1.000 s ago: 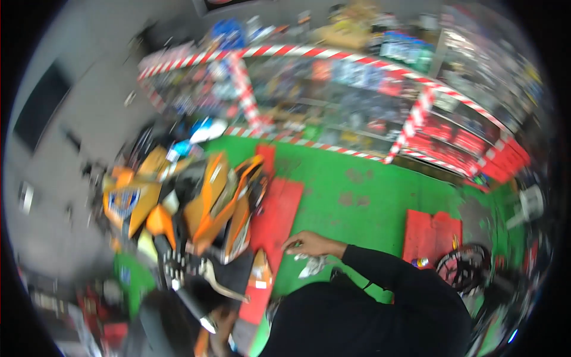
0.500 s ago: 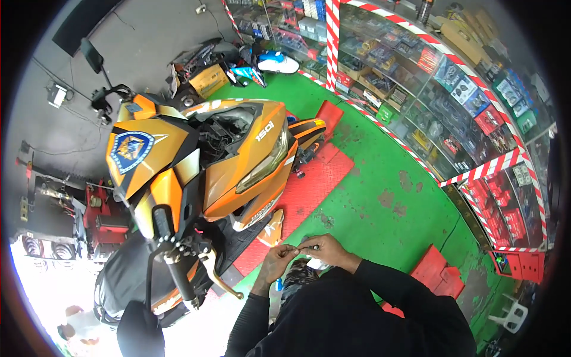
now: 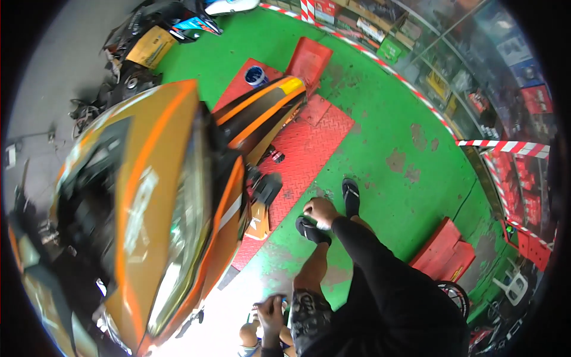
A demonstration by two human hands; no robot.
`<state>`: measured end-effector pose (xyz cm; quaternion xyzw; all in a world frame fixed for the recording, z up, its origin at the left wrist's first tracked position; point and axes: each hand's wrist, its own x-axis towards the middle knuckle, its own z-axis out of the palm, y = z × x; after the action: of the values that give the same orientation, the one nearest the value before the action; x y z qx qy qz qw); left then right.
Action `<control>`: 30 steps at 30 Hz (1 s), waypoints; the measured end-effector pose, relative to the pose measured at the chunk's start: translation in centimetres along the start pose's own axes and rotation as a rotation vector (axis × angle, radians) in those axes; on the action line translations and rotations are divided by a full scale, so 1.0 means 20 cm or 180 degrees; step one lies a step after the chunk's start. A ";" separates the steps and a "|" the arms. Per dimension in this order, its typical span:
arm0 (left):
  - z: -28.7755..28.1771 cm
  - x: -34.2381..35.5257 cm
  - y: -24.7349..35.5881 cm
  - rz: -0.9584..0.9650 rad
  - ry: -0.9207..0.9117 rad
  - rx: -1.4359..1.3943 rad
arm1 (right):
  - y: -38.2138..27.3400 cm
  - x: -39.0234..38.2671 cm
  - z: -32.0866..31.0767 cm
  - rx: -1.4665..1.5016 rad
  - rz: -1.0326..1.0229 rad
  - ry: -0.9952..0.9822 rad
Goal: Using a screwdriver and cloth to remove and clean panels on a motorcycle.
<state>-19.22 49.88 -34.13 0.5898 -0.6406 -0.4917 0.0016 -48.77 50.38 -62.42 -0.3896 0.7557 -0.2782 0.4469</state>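
My right hand [image 3: 320, 211] is closed and held above my sandalled foot, out over the green floor. A small white wad [image 3: 323, 226], perhaps cloth or paper, shows at its palm side. My left hand [image 3: 271, 313] is low in the picture with its fingers curled, against bright glare. What it holds, if anything, is too small to tell. To my left stands the orange and gold scooter [image 3: 148, 208], its front panels large in view and blurred, with an open gap showing dark parts inside. Its front fender [image 3: 262, 113] points away from me. Neither hand touches the scooter.
A red metal platform [image 3: 315, 149] lies under the scooter, with a blue tub [image 3: 256, 76] on it. Glass shelves edged in striped tape [image 3: 410, 71] run along the right. A red ramp piece [image 3: 443, 253] and a white plastic chair [image 3: 511, 285] are at lower right; another person [image 3: 250, 336] is partly visible below.
My hands, together before, are now apart: the left is lower, the right farther forward. My view has shifted toward the scooter's front, and my feet have come into view.
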 end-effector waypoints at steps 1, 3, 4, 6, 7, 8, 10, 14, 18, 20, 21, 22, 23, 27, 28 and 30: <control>0.04 -0.01 -0.04 -0.0100 -0.0016 0.0178 | 0.13 0.13 0.04 -0.0148 0.0260 -0.0114; 0.10 -0.04 -0.16 -0.0114 0.0084 0.0053 | 0.33 0.42 0.19 -0.0863 0.0397 -0.0138; 0.15 -0.04 -0.16 -0.0212 -0.0057 0.0334 | 0.43 0.53 0.24 -0.0820 0.0447 -0.0172; 0.24 -0.04 -0.21 -0.0047 -0.0293 0.2042 | 0.58 0.70 0.33 -0.0822 0.0693 -0.0137; 0.27 -0.06 -0.25 -0.0103 -0.0333 0.2064 | 0.64 0.74 0.36 -0.0797 0.0727 -0.0195; 0.31 -0.08 -0.29 -0.0081 -0.0357 0.2040 | 0.69 0.79 0.37 -0.0631 0.0851 0.0143; 0.34 -0.14 -0.36 -0.0043 -0.0360 0.2001 | 0.70 0.89 0.37 -0.0434 0.0949 0.0432; 0.35 -0.24 -0.44 -0.0133 -0.0380 0.1650 | 0.73 1.10 0.20 0.0191 0.0917 0.0800; 0.40 -0.34 -0.51 -0.1944 -0.0199 0.0695 | 0.66 1.27 0.00 0.1408 0.0854 0.1869; 0.50 -0.17 -0.24 -0.1997 -0.0580 0.0644 | 0.89 1.20 -0.13 0.1029 0.0395 0.2437; 0.51 -0.15 -0.18 -0.1729 -0.0657 0.0920 | 0.88 1.14 -0.14 0.0564 0.0601 0.1905; 0.51 -0.14 -0.13 -0.1468 -0.0748 0.1198 | 0.87 1.06 -0.14 0.0091 0.0815 0.1369; 0.52 -0.12 -0.09 -0.1173 -0.0857 0.1462 | 0.88 0.97 -0.15 0.0207 0.0970 0.1086; 0.53 -0.01 0.08 -0.0654 -0.0635 0.0956 | 0.65 0.59 -0.18 0.1467 0.0943 0.0830; 0.55 0.05 0.11 -0.0436 -0.0603 0.0762 | 0.62 0.52 -0.24 0.2024 0.0867 0.0904; 0.58 0.18 0.17 -0.0019 -0.0527 0.0407 | 0.50 0.42 -0.36 0.2185 0.1288 0.0732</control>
<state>-29.69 53.77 -40.03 0.5480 -0.6668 -0.4969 -0.0904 -61.11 49.18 -70.69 -0.0279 0.7254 -0.4623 0.5092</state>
